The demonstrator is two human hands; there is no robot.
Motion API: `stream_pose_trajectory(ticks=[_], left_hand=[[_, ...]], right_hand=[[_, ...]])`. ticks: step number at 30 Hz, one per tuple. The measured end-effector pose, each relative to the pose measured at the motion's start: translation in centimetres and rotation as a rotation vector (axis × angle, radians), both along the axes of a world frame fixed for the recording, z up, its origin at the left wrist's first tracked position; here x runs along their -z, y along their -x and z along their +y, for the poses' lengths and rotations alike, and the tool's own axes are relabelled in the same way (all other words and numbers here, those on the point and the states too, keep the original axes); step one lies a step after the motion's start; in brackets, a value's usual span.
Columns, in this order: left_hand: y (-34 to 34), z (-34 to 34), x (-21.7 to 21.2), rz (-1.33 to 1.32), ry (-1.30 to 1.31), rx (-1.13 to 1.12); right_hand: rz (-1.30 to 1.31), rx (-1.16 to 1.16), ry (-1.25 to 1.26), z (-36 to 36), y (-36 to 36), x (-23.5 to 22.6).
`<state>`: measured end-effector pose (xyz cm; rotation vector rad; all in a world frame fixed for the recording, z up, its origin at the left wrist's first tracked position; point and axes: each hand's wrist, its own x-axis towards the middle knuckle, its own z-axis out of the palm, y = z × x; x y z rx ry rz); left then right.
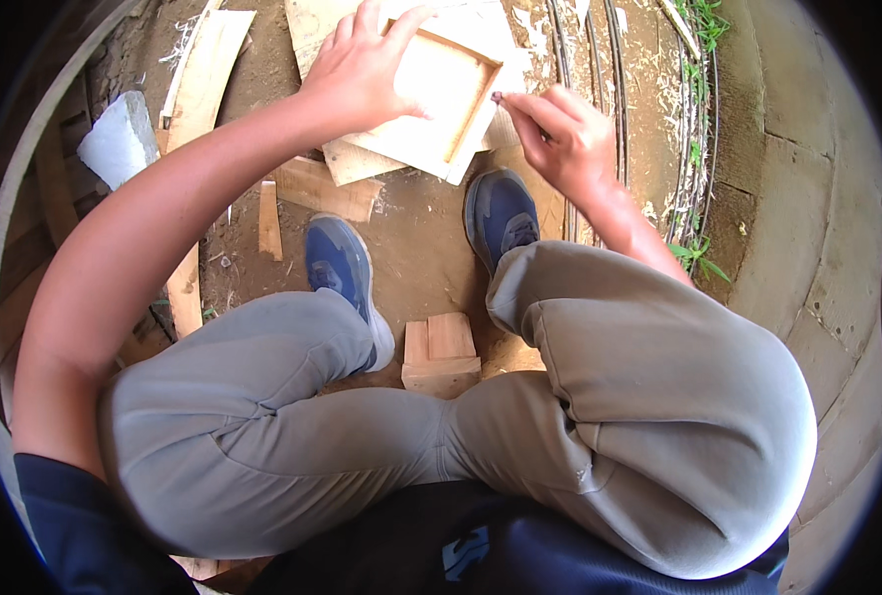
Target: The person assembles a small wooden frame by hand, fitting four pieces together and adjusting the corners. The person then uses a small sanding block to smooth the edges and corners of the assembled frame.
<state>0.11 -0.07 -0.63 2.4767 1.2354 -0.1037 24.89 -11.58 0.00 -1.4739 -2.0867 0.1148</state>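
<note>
The tray (476,119) lies on a board (347,164) just past the shoes (337,260), seemingly to keep it off the dirt and within both arms' reach. The left hand (357,84), spread wide over its left side, probably steadies it; the right hand (572,139), curled narrow, pinches a small dark thing (498,97), too small to identify, beside the right rim. The left arm sweeps in from the lower left; the right forearm angles in past the knee.

A white angular block (121,139) lies left of a long pale wooden plank (213,77); green leafy weeds (705,26) and brownish paving (796,208) lie to the plank's right.
</note>
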Motion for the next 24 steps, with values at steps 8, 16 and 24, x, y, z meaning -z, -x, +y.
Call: stream_pose_trajectory(ticks=[8, 16, 24], left_hand=[[-0.3, 0.3, -0.7, 0.022, 0.032, -0.03], [0.0, 0.5, -0.4, -0.039, -0.002, 0.001], [-0.1, 0.0, -0.2, 0.004, 0.018, -0.036]], right_hand=[[0.099, 0.03, 0.024, -0.4, 0.1, 1.0], [0.101, 0.043, 0.053, -0.6, 0.2, 0.4], [0.102, 0.028, 0.111, -0.1, -1.1, 0.7]])
